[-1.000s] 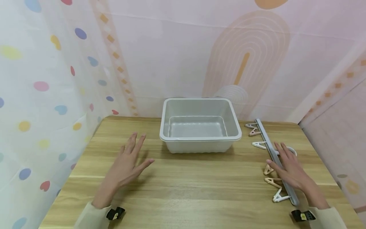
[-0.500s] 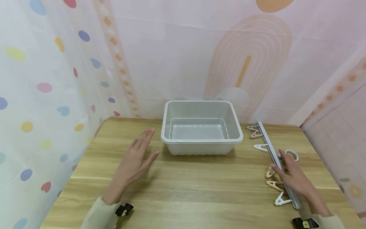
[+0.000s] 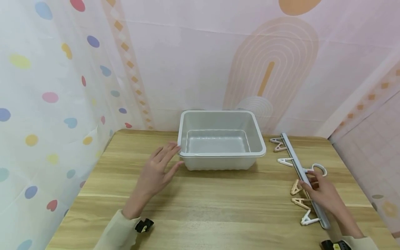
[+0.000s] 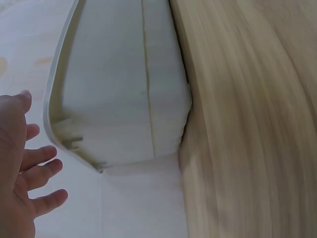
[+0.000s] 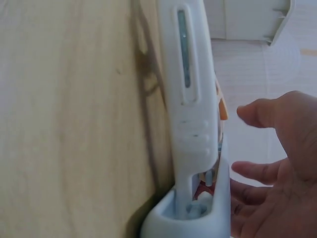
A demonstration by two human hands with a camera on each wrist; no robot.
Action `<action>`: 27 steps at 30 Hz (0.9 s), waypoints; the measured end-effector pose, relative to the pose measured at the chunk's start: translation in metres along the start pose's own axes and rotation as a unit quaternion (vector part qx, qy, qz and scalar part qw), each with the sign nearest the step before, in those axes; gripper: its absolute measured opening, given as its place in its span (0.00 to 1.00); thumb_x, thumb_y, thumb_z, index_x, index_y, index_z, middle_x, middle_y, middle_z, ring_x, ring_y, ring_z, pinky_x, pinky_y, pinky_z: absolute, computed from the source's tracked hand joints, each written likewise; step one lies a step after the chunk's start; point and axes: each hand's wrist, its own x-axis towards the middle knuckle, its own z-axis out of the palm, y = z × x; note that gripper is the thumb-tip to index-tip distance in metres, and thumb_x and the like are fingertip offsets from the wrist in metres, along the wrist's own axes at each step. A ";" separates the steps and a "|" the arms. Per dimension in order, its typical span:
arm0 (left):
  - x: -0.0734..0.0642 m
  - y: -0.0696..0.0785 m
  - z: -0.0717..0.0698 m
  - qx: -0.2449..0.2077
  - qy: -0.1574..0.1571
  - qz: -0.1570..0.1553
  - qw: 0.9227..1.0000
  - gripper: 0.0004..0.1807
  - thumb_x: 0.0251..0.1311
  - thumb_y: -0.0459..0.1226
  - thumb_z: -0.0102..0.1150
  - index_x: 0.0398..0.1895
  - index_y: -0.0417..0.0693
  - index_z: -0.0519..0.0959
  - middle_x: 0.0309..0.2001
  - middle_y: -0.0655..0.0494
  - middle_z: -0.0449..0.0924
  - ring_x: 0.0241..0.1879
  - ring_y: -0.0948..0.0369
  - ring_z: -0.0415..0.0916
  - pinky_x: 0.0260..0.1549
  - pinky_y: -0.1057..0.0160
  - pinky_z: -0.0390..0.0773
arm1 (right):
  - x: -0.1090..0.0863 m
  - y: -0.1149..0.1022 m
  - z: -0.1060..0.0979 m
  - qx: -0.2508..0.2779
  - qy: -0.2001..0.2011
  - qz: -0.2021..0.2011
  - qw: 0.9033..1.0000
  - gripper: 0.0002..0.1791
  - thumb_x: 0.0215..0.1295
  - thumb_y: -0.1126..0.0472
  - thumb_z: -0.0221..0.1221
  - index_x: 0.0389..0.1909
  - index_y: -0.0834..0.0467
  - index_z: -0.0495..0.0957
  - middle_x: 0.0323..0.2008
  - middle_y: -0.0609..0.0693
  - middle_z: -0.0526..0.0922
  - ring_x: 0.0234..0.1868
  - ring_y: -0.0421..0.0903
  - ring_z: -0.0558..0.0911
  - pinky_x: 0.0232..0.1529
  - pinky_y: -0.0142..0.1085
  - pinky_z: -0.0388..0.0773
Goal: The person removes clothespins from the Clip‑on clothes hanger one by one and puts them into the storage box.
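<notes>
In the head view my left hand [image 3: 156, 173] is spread at the near left corner of a pale grey plastic basin [image 3: 218, 163], fingertips at its rim. The left wrist view shows relaxed fingers beside the basin's rim, contact unclear. At the right, a grey clip hanger [image 3: 290, 152] lies on the table, with a white hook [image 3: 321, 168] and several white, pink and tan clips along its bar. My right hand [image 3: 325, 194] bends over the bar near the hook. In the right wrist view the thumb [image 5: 260, 111] stands apart from the bar, while some fingers are partly hidden behind it.
The wooden table [image 3: 212, 208] ends at a patterned curtain [image 3: 187, 69] behind the basin. Another curtain side with coloured dots [image 3: 50, 97] borders the left. The clips [image 3: 300, 203] stick out leftward from the hanger's bar.
My left hand has moved right and slightly forward to the basin's rim. My right hand's fingers have bent more over the hanger near its hook. The basin and hanger stay in place.
</notes>
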 end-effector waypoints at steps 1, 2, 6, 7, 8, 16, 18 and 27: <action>0.001 0.001 0.001 0.000 0.003 0.005 1.000 0.25 0.71 0.49 0.61 0.61 0.40 0.80 0.61 0.40 0.81 0.61 0.43 0.80 0.61 0.38 0.76 | 0.000 0.001 0.000 -0.003 0.000 0.005 1.000 0.34 0.74 0.52 0.60 0.67 0.74 0.66 0.47 0.70 0.82 0.43 0.57 0.83 0.33 0.35 0.76; 0.002 0.001 0.002 -0.001 0.007 0.012 1.000 0.23 0.68 0.46 0.65 0.59 0.40 0.81 0.60 0.39 0.82 0.60 0.43 0.81 0.61 0.39 0.77 | 0.000 0.001 0.001 -0.007 0.001 0.007 1.000 0.33 0.73 0.51 0.61 0.66 0.73 0.68 0.45 0.67 0.83 0.42 0.55 0.83 0.33 0.35 0.76; 0.007 0.003 0.006 -0.014 0.016 0.028 0.999 0.20 0.56 0.36 0.74 0.52 0.39 0.84 0.57 0.38 0.83 0.58 0.42 0.82 0.61 0.41 0.78 | 0.001 0.003 0.004 -0.021 0.007 0.017 1.000 0.29 0.72 0.50 0.63 0.61 0.69 0.74 0.41 0.61 0.85 0.40 0.51 0.83 0.33 0.35 0.75; 0.008 0.003 0.007 -0.018 0.019 0.032 0.999 0.19 0.56 0.35 0.74 0.50 0.39 0.85 0.57 0.38 0.84 0.58 0.42 0.82 0.61 0.41 0.78 | 0.001 0.003 0.005 -0.023 0.009 0.017 1.000 0.28 0.72 0.50 0.63 0.60 0.69 0.75 0.41 0.61 0.85 0.40 0.51 0.83 0.33 0.36 0.75; 0.008 0.003 0.008 -0.021 0.022 0.038 0.999 0.17 0.57 0.35 0.73 0.49 0.38 0.85 0.56 0.38 0.84 0.57 0.42 0.82 0.61 0.42 0.78 | 0.001 0.003 0.005 -0.024 0.010 0.019 0.999 0.28 0.72 0.49 0.63 0.60 0.68 0.75 0.41 0.61 0.85 0.40 0.51 0.83 0.33 0.36 0.75; 0.011 0.006 0.015 -0.030 0.056 0.087 0.994 0.09 0.63 0.36 0.69 0.42 0.39 0.88 0.45 0.42 0.89 0.51 0.44 0.86 0.63 0.45 0.77 | 0.003 0.003 0.005 -0.027 0.014 0.050 0.998 0.25 0.72 0.45 0.62 0.52 0.65 0.81 0.37 0.58 0.85 0.36 0.46 0.79 0.31 0.35 0.71; 0.013 0.007 0.017 -0.046 0.062 0.088 0.993 0.08 0.62 0.34 0.70 0.41 0.39 0.88 0.44 0.44 0.89 0.49 0.46 0.86 0.60 0.48 0.79 | 0.003 0.002 0.006 -0.028 0.016 0.059 0.998 0.25 0.71 0.45 0.62 0.51 0.64 0.81 0.37 0.57 0.85 0.35 0.45 0.78 0.30 0.35 0.70; 0.018 0.008 0.019 -0.115 0.040 0.039 0.992 0.11 0.52 0.25 0.74 0.39 0.43 0.88 0.40 0.52 0.84 0.45 0.55 0.79 0.48 0.62 0.81 | 0.005 -0.002 0.007 -0.033 0.038 0.079 0.996 0.20 0.72 0.50 0.61 0.47 0.65 0.81 0.36 0.58 0.86 0.33 0.47 0.80 0.29 0.35 0.70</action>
